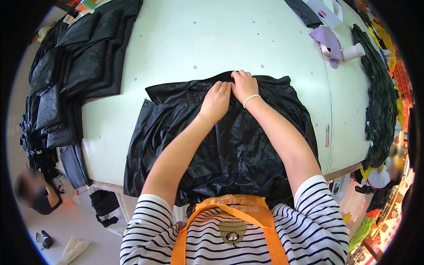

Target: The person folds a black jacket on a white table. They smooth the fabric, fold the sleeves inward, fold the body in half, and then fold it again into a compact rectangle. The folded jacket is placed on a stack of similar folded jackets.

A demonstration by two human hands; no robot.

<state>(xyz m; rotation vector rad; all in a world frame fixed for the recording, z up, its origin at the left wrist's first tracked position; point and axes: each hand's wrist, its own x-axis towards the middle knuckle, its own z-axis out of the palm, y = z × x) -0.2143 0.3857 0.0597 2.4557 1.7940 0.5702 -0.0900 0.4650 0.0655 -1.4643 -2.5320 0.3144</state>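
Observation:
A black, shiny garment (247, 145) lies spread on the pale table in front of me, wrinkled, its near edge reaching my apron. Along its far side runs a folded band (174, 93) with a small dark loop or opening. My left hand (216, 101) is closed on this band near the middle, fingers bent down onto the cloth. Right beside it, my right hand (245, 88), with a beaded bracelet on its wrist, pinches the far edge. The two hands almost touch at the fingertips. What lies under the fingers is hidden.
Folded black garments (86, 53) are piled at the table's left edge. A purple cloth (327, 44), a white cup (353, 52) and a white box (326, 13) stand far right. Dark cloth (380, 101) lines the right edge. A thin pen-like tool (327, 136) lies nearer. Other people are at both sides.

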